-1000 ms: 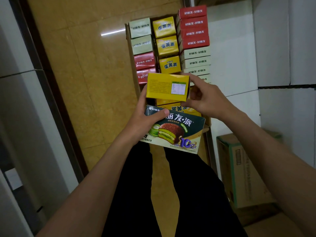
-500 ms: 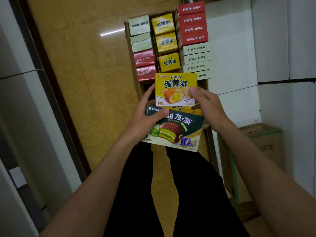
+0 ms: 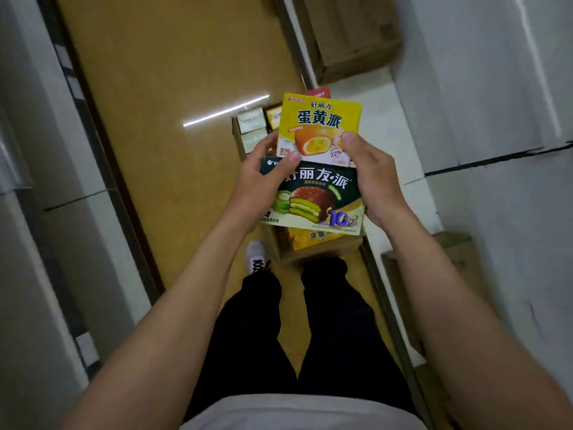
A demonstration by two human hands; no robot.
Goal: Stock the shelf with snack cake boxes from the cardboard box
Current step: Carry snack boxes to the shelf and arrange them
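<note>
Yellow box [image 3: 321, 125], face up, overlapping the far edge of the dark green box [image 3: 313, 197]; both held above the carton [image 3: 322, 254] on the floor [image 3: 173, 88]. Left hand [image 3: 257, 184]: thumb across both boxes, fingers curled beneath. Right hand [image 3: 375, 178]: thumb pressed on the yellow face, fingers wrapped behind. More boxes [image 3: 252, 127] in the carton.

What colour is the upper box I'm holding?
The upper box is yellow with dark green lettering, seen clearly in the head view.
</note>
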